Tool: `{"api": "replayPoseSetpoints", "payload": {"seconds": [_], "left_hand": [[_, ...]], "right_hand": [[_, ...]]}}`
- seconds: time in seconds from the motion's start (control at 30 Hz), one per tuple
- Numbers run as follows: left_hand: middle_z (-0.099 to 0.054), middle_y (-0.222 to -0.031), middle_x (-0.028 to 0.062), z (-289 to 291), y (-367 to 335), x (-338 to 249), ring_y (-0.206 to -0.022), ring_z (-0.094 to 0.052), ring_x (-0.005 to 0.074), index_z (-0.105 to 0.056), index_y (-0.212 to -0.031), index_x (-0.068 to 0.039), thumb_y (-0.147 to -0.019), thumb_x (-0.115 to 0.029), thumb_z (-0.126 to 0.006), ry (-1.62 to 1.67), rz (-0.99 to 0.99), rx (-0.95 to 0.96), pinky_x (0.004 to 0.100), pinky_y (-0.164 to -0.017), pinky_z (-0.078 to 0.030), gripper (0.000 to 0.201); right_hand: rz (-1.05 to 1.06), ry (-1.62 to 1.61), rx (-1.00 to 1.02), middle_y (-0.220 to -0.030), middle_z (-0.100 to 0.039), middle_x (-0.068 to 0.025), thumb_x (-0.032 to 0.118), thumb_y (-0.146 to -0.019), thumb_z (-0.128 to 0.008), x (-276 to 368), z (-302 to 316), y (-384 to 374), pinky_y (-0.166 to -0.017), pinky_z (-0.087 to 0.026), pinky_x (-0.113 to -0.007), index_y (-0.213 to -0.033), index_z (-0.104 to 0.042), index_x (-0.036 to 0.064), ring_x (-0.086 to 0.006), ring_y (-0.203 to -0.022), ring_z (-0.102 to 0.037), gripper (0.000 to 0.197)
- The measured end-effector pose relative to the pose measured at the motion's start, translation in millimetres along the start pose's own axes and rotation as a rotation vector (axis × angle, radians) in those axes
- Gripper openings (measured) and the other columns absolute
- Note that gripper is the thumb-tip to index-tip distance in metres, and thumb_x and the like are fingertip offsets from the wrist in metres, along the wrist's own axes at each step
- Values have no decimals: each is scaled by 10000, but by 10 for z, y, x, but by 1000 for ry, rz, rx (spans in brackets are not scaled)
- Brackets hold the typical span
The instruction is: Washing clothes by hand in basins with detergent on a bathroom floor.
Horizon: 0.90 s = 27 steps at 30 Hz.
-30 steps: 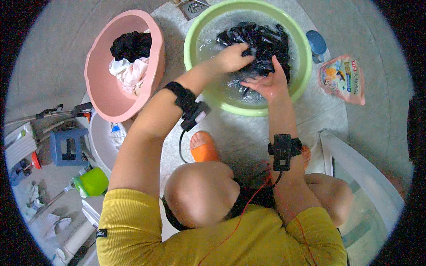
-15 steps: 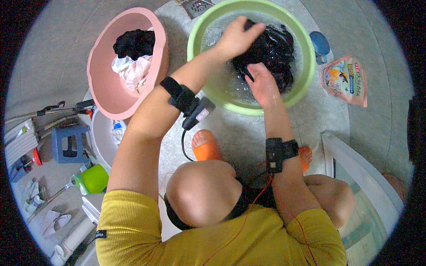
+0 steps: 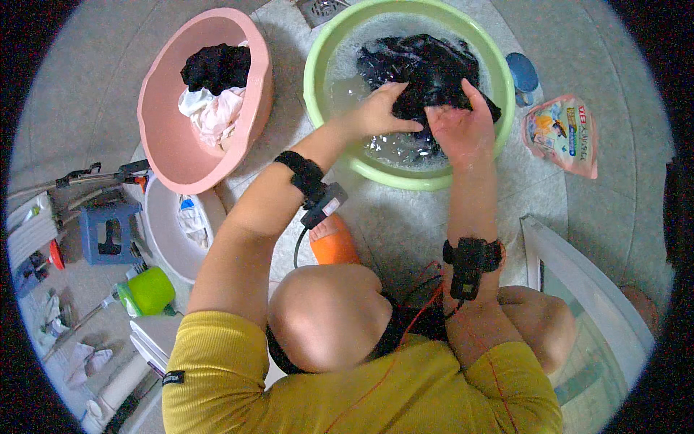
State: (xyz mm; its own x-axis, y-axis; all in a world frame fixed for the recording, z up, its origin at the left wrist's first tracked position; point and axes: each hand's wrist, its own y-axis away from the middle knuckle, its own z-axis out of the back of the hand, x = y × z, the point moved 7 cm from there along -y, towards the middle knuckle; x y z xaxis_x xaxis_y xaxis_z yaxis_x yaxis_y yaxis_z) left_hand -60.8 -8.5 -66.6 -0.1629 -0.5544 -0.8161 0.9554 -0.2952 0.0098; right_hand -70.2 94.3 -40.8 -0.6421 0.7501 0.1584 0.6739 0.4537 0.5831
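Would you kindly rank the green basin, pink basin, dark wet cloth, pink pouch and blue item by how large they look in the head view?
1. Green basin, though the top edge of the picture cuts it slightly
2. Pink basin
3. Dark wet cloth
4. Pink pouch
5. Blue item
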Motion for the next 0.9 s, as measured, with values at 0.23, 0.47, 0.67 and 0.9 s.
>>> {"api": "replayPoseSetpoints", "payload": {"seconds": [0.23, 0.47, 0.67, 0.9], "left_hand": [[-474, -972, 41, 399, -95, 225, -874, -460, 169, -468, -968, -77, -699, -175, -521, 453, 550, 19, 269, -730, -387, 291], [-466, -852, 122, 354, -161, -414, -826, -439, 254, -516, -794, -51, -732, -228, -475, 248, -34, -158, 310, -712, -364, 193], [-511, -543, 116, 26, -152, -1157, -566, -502, 291, -533, -641, -78, -687, -288, -528, 2, -196, -250, 383, -540, -390, 215], [-521, -624, 157, 191, -186, -462, -591, -520, 325, -507, -677, -44, -714, -288, -519, -207, 59, -298, 381, -525, -418, 247]], "right_hand": [[213, 115, -100, -1091, -406, -181, 115, -743, -335, 497, -127, 137, -885, -276, -467, -1047, -369, -16, -307, -1014, -389, 332], [-114, 108, 82, -984, -495, -114, 348, -729, -426, -162, -10, -84, -791, -337, -519, -1001, -468, 123, -272, -910, -458, 355], [1, 4, 520, -935, -527, -43, 352, -781, -364, -30, 510, -556, -755, -405, -372, -967, -495, 121, -198, -848, -501, 324], [2, -25, -185, -1022, -488, -33, 325, -786, -347, -492, 404, -243, -818, -361, -377, -1030, -461, 135, -183, -940, -465, 329]]}}
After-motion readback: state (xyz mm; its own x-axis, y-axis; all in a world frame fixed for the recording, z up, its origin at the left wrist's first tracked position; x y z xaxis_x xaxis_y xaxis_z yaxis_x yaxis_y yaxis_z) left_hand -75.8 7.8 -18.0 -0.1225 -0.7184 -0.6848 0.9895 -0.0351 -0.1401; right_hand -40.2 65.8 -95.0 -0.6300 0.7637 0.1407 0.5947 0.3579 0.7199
